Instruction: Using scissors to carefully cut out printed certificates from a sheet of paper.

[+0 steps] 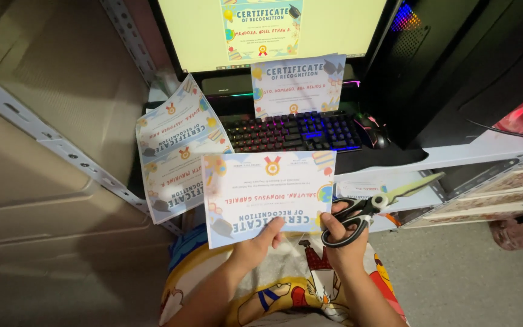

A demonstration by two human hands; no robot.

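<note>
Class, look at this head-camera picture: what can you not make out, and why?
- Blade tips of the black-handled scissors in the right hand: motion blur.
- Lower corner of the held white paper certificate: covered by the left hand.
- Glowing computer monitor: top cut off by the frame edge.

lit monitor (334, 30), glowing keyboard (292, 132), grey metal shelving (43, 133), dim floor (467, 272).

Monitor (273, 30) cut off by top edge; keyboard (292, 132) partly hidden behind propped certificate (298, 85); left-hand (255, 245) fingers hidden under held certificate (267, 197).
</note>
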